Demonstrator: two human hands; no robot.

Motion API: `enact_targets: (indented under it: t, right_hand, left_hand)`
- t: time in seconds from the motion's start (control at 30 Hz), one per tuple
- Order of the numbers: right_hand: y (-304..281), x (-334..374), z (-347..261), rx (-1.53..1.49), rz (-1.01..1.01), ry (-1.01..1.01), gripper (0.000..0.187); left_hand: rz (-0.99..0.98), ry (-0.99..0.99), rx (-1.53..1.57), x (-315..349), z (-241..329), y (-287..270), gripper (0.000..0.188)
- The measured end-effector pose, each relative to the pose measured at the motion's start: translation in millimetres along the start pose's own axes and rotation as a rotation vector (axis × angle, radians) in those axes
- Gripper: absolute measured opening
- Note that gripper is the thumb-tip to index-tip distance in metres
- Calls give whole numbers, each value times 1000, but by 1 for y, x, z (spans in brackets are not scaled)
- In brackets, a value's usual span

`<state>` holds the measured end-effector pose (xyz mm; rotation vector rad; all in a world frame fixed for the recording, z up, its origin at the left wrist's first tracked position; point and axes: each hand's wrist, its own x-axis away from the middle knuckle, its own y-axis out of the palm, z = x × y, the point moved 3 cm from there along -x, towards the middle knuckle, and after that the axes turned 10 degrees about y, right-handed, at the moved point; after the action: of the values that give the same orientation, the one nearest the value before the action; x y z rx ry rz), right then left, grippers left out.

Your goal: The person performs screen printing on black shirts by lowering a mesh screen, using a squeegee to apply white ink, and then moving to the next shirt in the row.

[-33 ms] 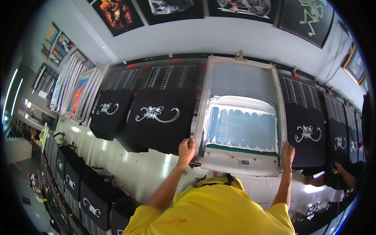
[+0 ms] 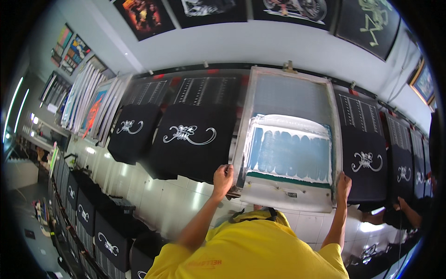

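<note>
A silk-screen frame with a pale worn rim lies over one of the printing boards in front of me. White ink is banked across the middle of its mesh, and thinner white streaks cover the blue stencil area below. My left hand is closed at the frame's near left corner. At the near right corner my right hand is closed on the frame's side edge. What lies beneath the screen is hidden.
Black fabric pieces with white scroll prints lie on boards both sides of the screen. Stacked screens lean at the left. Another row of printed black pieces runs behind me at lower left. Another person's arm shows at right.
</note>
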<state>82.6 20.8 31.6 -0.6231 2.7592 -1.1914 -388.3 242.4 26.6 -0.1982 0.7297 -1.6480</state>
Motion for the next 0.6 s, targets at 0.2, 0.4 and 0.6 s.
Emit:
enact_targets:
  t: [0.2, 0.4, 0.6]
  right_hand:
    - [-1, 30, -23, -2, 35, 10, 44]
    - [49, 87, -63, -88, 9, 41, 39]
    - [131, 152, -103, -135, -2, 64, 38]
  left_hand:
    - [-19, -18, 11, 4, -4, -34, 29]
    - [36, 16, 33, -10, -57, -106, 28]
    - [78, 58, -12, -36, -132, -197, 28]
